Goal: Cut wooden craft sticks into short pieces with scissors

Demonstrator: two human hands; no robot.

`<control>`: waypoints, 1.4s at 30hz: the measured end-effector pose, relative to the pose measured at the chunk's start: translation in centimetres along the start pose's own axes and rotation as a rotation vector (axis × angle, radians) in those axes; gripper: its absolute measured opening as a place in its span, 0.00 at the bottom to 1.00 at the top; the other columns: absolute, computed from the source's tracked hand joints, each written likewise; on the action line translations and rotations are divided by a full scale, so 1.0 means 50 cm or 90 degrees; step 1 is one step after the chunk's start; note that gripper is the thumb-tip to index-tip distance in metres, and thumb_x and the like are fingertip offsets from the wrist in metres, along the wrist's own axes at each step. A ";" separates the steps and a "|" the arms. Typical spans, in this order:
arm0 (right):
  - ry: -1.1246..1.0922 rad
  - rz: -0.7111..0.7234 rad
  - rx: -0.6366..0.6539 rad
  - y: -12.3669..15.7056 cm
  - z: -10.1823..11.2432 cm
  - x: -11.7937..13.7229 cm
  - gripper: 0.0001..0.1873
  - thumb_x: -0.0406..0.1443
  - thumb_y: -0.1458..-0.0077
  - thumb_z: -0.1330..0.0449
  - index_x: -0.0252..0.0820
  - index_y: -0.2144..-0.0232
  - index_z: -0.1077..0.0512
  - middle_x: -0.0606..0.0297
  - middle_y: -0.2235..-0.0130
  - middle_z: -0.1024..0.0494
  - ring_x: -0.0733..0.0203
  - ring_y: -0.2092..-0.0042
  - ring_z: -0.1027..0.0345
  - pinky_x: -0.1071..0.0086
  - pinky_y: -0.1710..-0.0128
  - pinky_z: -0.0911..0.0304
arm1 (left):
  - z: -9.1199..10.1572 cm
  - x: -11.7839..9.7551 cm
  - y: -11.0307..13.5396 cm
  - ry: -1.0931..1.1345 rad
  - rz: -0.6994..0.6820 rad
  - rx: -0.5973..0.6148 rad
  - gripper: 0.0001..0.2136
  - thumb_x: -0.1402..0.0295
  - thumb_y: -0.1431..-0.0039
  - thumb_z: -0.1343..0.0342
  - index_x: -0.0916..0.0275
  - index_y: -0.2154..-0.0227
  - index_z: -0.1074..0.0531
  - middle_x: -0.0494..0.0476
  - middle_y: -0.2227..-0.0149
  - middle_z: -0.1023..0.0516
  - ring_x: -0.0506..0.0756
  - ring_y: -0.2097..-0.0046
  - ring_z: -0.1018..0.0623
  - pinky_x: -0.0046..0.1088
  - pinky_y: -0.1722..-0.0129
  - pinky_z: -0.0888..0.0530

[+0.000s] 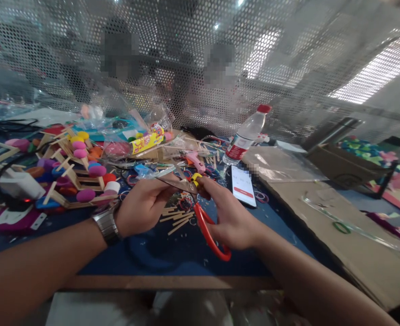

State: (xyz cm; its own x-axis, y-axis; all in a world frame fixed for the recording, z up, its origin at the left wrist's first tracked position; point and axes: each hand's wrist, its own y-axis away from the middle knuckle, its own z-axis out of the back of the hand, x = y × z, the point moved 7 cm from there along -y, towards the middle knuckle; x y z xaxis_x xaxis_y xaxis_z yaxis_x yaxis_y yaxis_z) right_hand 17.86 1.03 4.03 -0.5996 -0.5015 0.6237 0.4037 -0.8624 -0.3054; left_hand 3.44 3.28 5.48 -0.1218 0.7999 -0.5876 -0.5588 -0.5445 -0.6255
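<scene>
My right hand (235, 215) is wrapped around a pair of scissors (206, 231) with red handle loops. Their blades point left, towards my left hand (143, 208), and appear parted. My left hand is closed in a pinch beside the blades; what its fingertips hold is hidden. A small yellow piece (195, 178) shows at my right fingertips, against the scissors. Below the blades, short wooden sticks (179, 219) lie loose on the blue tabletop (166, 253). Behind my hands is a pink glue gun (195, 162).
Wooden-stick pieces with coloured foam discs (80, 176) crowd the left, near a white plug (21, 185). A water bottle (245, 136) and phone (243, 188) stand right of centre. Cardboard (322, 217) and a brown box (345, 167) lie further right. A perforated metal screen (186, 99) closes the back.
</scene>
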 end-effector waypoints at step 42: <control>0.030 0.063 -0.075 0.002 -0.006 0.017 0.27 0.47 0.49 0.33 0.41 0.51 0.31 0.50 0.49 0.32 0.46 0.46 0.34 0.49 0.44 0.35 | -0.018 -0.001 0.007 -0.063 0.071 0.100 0.11 0.67 0.31 0.55 0.62 0.68 0.31 0.50 0.72 0.26 0.49 0.72 0.29 0.23 0.71 0.35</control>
State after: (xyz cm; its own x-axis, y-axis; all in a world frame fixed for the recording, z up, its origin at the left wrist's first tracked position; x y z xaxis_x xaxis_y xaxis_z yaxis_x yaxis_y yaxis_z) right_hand 17.19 0.48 4.31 -0.5941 -0.5849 0.5523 0.3809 -0.8093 -0.4473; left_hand 3.97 2.81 4.83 -0.2655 0.7623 -0.5903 -0.6569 -0.5912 -0.4680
